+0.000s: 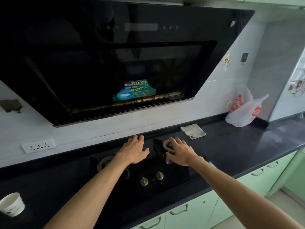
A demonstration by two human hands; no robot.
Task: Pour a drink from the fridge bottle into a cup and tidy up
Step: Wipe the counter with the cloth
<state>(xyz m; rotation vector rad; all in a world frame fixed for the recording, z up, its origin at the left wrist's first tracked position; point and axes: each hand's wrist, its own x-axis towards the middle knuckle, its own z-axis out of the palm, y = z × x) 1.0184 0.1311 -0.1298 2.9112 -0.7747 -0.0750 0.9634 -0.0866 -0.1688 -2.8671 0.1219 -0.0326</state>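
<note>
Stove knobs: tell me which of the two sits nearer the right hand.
The right-hand knob, the one farther back on the hob. It sits closer to the right hand than the left-hand knob, which is nearer the counter's front edge.

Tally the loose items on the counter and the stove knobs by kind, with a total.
Paper cup: 1
Folded cloth: 1
Plastic bag: 1
Stove knobs: 2
Total: 5
</note>
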